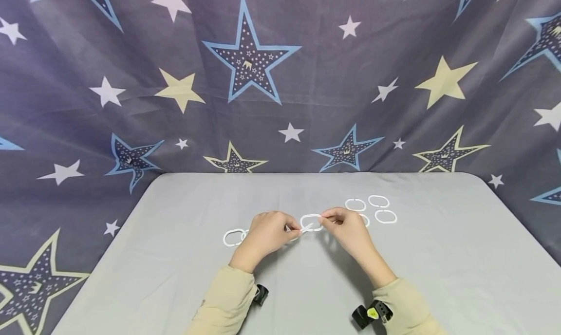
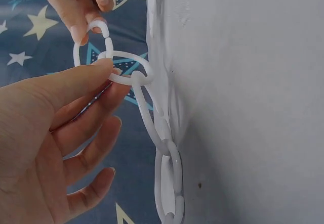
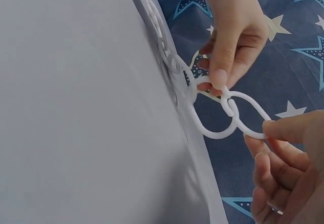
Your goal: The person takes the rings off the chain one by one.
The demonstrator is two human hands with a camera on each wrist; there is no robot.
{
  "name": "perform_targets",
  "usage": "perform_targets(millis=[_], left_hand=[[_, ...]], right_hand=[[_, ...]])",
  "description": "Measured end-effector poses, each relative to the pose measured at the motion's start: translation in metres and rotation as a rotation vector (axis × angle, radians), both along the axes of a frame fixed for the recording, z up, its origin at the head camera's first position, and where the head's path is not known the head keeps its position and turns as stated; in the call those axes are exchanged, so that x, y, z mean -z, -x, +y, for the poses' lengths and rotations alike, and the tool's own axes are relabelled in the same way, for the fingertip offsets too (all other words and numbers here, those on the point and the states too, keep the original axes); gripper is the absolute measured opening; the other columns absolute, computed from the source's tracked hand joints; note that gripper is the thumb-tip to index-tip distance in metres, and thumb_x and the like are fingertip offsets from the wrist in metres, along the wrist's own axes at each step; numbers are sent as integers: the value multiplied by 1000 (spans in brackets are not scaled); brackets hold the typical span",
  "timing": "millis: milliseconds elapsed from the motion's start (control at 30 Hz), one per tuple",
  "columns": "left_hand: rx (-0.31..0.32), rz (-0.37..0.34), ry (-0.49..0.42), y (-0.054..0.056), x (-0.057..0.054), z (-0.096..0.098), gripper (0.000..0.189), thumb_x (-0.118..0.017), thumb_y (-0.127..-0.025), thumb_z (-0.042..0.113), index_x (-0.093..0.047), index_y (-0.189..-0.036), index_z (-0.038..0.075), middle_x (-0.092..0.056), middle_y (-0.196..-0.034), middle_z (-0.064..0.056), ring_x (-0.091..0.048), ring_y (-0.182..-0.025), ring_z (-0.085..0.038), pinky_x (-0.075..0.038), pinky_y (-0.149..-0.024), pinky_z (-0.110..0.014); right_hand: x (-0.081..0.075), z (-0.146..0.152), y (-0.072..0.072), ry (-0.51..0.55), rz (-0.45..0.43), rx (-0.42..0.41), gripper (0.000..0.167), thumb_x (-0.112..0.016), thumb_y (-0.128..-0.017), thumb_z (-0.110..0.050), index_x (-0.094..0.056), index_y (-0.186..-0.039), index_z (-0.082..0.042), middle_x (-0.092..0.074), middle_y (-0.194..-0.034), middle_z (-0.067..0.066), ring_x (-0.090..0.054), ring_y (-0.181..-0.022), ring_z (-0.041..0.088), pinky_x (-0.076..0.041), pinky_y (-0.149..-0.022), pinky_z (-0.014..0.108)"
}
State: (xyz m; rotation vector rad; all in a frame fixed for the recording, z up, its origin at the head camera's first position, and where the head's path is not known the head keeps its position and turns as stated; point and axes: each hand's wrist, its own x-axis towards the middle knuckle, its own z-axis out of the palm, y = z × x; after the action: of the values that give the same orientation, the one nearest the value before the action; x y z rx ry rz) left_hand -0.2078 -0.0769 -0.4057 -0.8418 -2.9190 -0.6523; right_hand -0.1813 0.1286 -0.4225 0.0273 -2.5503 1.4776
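My left hand [image 1: 271, 233] pinches the end link [image 3: 216, 134] of a white plastic chain between thumb and index finger. My right hand [image 1: 349, 229] pinches another white oval link [image 1: 311, 215] between thumb and fingertips. In the right wrist view these two links cross and look hooked together beside the left thumb. Each link has a small split in its side, as the left wrist view shows. The rest of the chain [image 2: 176, 171] hangs away from the left fingers down to the table. Its far link [image 1: 225, 238] lies left of the left hand, which hides the middle links.
Several loose white links [image 1: 385, 222] lie on the grey table [image 1: 438, 257] beyond my right hand, one partly hidden by it. A dark star-patterned curtain [image 1: 315, 106] hangs behind the table's far edge. Each sleeve carries a black wrist camera [image 1: 363, 317].
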Motion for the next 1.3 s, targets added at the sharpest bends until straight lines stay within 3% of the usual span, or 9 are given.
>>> perform_targets(millis=[1300], left_hand=[[-9, 30, -37, -1, 0, 2, 7, -78, -85, 36, -81, -88, 30, -71, -80, 21, -53, -62, -1, -46, -68, -34]], right_hand=[[4, -15, -5, 109, 17, 58, 7, -78, -83, -10, -76, -86, -5, -72, -76, 3, -65, -68, 13, -50, -64, 25]])
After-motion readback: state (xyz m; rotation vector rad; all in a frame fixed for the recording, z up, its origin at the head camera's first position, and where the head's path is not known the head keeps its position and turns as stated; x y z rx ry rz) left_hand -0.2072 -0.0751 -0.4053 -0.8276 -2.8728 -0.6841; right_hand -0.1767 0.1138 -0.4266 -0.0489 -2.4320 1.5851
